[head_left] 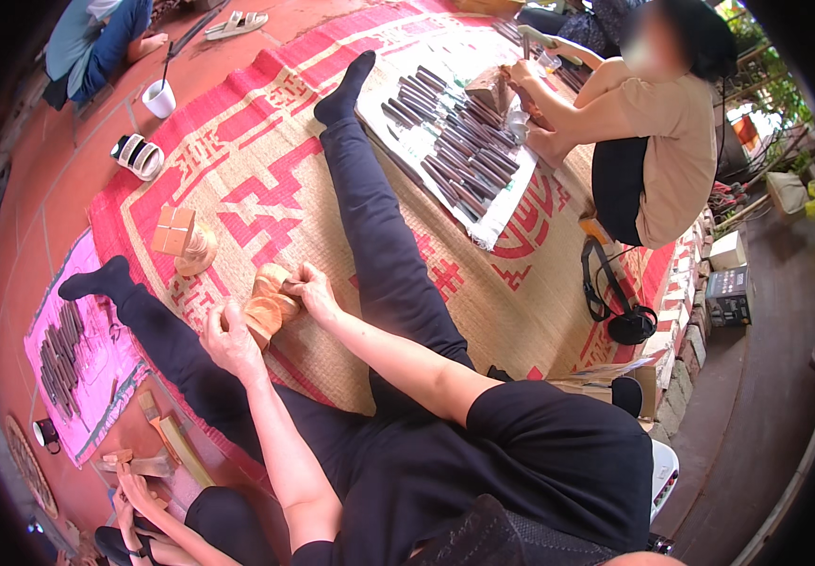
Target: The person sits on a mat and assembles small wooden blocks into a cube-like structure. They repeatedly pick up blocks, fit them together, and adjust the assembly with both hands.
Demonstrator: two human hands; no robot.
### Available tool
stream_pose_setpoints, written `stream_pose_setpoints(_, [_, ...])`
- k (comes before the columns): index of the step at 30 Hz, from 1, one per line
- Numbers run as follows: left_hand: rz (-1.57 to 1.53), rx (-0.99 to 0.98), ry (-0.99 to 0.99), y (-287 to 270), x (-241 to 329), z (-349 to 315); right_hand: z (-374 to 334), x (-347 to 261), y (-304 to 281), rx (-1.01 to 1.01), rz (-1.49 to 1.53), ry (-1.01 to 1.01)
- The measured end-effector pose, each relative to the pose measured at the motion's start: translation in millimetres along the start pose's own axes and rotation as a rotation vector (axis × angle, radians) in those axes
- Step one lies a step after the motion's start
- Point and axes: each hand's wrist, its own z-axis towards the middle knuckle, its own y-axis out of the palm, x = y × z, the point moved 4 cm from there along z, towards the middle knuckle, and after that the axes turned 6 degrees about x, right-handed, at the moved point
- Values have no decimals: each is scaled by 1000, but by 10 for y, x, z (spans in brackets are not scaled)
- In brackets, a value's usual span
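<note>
A carved piece of light brown wood (pixel 269 300) with rounded, grooved forms is held above the woven mat between my legs. My left hand (pixel 231 341) is closed at the near left end of the carving, its fingers bent against it. At the carving's right side is my right hand (pixel 313 291), with thumb and fingers pinched together; whatever they hold, if anything, is too small to make out. Just beyond, a second rounded wood carving (pixel 198 253) stands on the mat, close to a square-cut wooden block (pixel 174 230).
Many dark-handled carving tools lie on a white cloth (pixel 488 231) at the right, others on a pink cloth (pixel 96 415) at the left. A person (pixel 667 123) squats beside the white cloth; another person's hands (pixel 134 491) work at lower left. Headphones (pixel 629 325) rest on the mat.
</note>
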Motion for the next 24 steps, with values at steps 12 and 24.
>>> stream_pose_setpoints(12, [19, 29, -28, -146, 210, -14, 125, 142, -98, 263, 14, -23])
stream_pose_setpoints(24, [56, -11, -42, -56, 278, -40, 287, 151, -287, 252, 43, 24])
